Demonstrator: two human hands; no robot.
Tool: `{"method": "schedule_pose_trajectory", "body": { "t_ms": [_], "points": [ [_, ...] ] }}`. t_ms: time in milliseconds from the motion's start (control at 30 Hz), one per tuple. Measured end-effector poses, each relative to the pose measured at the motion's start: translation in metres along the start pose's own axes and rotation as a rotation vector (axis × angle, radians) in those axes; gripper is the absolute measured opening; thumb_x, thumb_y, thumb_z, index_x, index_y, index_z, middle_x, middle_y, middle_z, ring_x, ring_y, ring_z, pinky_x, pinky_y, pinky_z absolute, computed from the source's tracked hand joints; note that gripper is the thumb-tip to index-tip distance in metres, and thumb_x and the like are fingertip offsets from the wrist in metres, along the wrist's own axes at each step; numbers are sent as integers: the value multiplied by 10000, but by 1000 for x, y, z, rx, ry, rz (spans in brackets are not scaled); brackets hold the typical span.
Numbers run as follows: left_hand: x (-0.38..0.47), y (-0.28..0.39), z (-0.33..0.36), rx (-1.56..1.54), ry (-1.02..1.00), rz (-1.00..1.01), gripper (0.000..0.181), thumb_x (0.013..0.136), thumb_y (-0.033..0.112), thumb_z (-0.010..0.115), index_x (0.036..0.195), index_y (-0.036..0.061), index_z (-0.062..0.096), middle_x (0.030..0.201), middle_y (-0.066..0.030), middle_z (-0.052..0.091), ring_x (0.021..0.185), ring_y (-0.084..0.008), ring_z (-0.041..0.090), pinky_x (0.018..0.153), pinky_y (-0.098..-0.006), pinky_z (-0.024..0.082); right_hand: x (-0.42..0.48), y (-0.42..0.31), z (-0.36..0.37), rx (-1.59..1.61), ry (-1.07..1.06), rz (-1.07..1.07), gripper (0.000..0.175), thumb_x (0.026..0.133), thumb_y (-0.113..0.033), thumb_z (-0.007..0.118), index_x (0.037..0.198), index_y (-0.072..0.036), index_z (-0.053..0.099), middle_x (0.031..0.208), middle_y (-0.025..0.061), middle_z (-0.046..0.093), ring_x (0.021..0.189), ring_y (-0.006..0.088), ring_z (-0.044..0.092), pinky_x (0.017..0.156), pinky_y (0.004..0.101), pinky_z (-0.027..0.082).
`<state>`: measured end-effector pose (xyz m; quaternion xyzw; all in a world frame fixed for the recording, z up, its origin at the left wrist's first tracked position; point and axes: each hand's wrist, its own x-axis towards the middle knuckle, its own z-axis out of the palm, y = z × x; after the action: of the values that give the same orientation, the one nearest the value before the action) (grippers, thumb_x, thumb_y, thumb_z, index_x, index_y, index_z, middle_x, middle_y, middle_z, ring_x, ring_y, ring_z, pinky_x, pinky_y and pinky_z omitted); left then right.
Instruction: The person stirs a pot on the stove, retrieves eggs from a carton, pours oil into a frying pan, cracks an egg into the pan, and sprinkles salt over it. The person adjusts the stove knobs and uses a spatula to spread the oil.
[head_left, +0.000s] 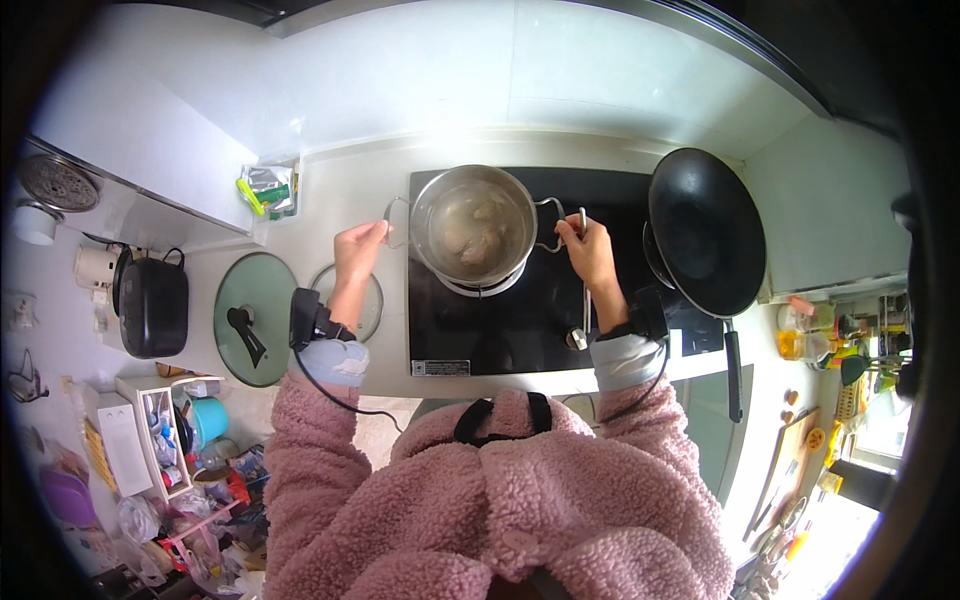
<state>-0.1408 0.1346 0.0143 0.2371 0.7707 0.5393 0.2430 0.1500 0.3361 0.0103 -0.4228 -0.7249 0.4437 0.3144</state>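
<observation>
A stainless-steel pot (431, 214) sits over the left burner of a black glass gas hob (487, 349). Pale chunks of meat (474, 247) lie in its cloudy water. My left hand (358, 251) pinches the pot's left wire handle (388, 212). With thumb and fingers, my right hand (592, 251) grips the right wire handle (556, 206). That same hand also holds a thin metal utensil (586, 309), which runs down past the palm; its kind is unclear. A small clear glass lid (372, 309) lies on the counter, partly behind my left forearm.
A black wok (709, 232) stands on the hob's right side, its handle (733, 375) jutting over the front edge. At left are a large glass lid (255, 330), a black appliance (155, 307) and a container of packets (270, 191). A control knob (576, 339) sits near the hob's front.
</observation>
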Motion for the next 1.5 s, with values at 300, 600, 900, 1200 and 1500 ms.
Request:
{"method": "schedule_pose_trajectory", "body": {
  "t_ms": [300, 600, 900, 1200, 1500],
  "points": [
    [10, 14, 3, -49, -65, 56, 212, 850, 195, 662, 869, -11, 708, 768, -22, 655, 695, -90, 545, 692, -246, 444, 15, -10, -5, -26, 13, -46, 191, 858, -152, 609, 793, 26, 635, 610, 47, 586, 563, 87, 524, 532, 252, 415],
    [7, -3, -3, 5, -38, 22, 192, 831, 197, 674, 861, 14, 721, 722, -17, 647, 658, -85, 545, 640, -231, 425, 9, 2, 6, -6, -17, -33, 193, 863, -149, 605, 804, 33, 628, 632, 59, 612, 577, 102, 564, 551, 252, 442],
    [-1, 2, 6, -57, -26, -16, 181, 842, 166, 668, 865, -7, 713, 757, -17, 658, 678, -80, 541, 685, -235, 448, 8, 4, 1, -48, -44, 12, 190, 858, -149, 610, 801, 30, 639, 627, 55, 609, 577, 97, 559, 545, 256, 439],
    [-4, 2, 5, 4, 5, -28, 199, 843, 200, 664, 842, 8, 717, 703, -1, 623, 657, -67, 528, 610, -221, 398, 11, 5, 0, -55, -54, 18, 201, 836, -164, 619, 814, 33, 651, 676, 128, 652, 607, 212, 647, 577, 305, 490],
    [-5, 3, 4, -40, -22, -5, 204, 841, 185, 666, 841, -15, 708, 716, -15, 640, 659, -71, 535, 610, -223, 405, 12, 7, 1, -58, -59, 15, 202, 833, -168, 623, 803, 28, 658, 649, 123, 642, 577, 202, 633, 552, 302, 478]
  ]
}}
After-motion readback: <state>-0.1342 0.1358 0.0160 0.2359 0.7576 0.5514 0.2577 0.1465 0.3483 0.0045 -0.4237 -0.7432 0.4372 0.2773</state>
